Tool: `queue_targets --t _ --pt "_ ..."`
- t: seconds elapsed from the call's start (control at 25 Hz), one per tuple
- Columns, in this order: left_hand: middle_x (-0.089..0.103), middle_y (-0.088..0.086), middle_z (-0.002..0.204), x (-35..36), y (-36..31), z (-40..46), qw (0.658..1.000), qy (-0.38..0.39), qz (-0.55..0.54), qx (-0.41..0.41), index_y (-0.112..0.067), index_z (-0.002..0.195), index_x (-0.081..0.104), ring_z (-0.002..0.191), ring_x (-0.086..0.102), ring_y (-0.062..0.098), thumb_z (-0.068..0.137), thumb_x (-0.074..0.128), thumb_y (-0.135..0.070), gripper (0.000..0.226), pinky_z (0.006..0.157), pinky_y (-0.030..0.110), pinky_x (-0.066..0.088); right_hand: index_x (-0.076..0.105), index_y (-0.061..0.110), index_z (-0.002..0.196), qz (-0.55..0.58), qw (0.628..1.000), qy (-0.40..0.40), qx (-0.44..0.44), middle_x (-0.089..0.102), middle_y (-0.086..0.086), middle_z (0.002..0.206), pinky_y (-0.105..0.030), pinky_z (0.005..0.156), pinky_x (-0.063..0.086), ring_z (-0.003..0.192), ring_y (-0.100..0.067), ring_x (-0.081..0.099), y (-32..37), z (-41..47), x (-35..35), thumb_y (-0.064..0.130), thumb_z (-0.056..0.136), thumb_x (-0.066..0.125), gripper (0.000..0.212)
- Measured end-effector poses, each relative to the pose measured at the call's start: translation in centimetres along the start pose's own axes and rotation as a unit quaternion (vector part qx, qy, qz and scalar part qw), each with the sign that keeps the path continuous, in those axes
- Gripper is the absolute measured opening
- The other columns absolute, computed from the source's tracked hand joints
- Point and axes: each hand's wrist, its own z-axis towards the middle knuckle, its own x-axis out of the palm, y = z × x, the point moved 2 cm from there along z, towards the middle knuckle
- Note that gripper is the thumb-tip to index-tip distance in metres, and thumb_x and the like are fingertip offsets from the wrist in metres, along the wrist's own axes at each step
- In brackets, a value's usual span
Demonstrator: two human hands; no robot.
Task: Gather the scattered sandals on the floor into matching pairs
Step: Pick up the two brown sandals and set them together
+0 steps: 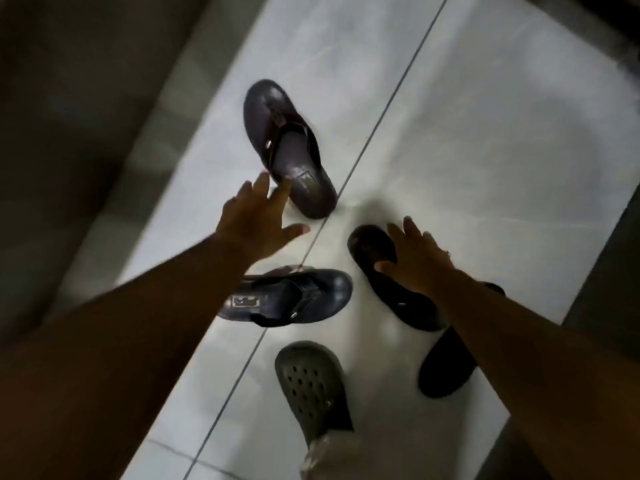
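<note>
Head | brown sandal toe away | left hand, right hand spread

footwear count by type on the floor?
Thong sandals with logo label: 2, far one, near one
Plain black slides: 2, one, other
Perforated olive clog (worn on a foot): 1
Total: 5
</note>
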Motion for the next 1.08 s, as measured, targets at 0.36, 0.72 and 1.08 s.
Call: queue_targets --t 0.36,0.72,1.08 --pt "-0.018 0.006 0.161 5.2 -0.6 13.5 0.999 0.017 0.009 -0.048 -0.041 0.147 -0.003 0.142 0.001 0.052 0.076 0.053 -0.069 0.095 0.11 0.069 0.015 0.011 0.029 0.151 -0.106 0.992 -0.055 -0.031 -0.006 -0.012 0.163 -0.059 0.107 0.034 0.146 -0.042 0.013 -1.1 5.9 4.1 0.036 0.084 0.068 0.089" --pt "-0.013 0.001 0.162 -0.4 6.8 16.2 0.987 0.021 0.146 -0.055 -0.046 0.146 -0.006 0.143 -0.003 0.05 0.075 0.05 -0.072 0.094 0.106 0.076 0.008 0.007 0.031 0.153 -0.104 0.987 -0.068 -0.098 -0.017 -0.009 0.163 -0.061 0.112 0.023 0.15 -0.038 -0.006 4.5 10.7 0.1 0.05 0.085 0.062 0.09" --pt "0.015 0.023 0.158 4.4 1.4 7.2 0.986 -0.137 -0.016 0.089 -0.012 0.15 0.013 0.145 0.014 0.042 0.087 0.052 -0.047 0.082 0.112 0.058 0.025 0.03 0.017 0.148 -0.171 0.916 -0.27 -0.242 0.021 -0.017 0.16 -0.058 0.11 0.03 0.145 -0.038 0.023 12.4 14.6 -9.1 0.021 0.096 0.043 0.054"
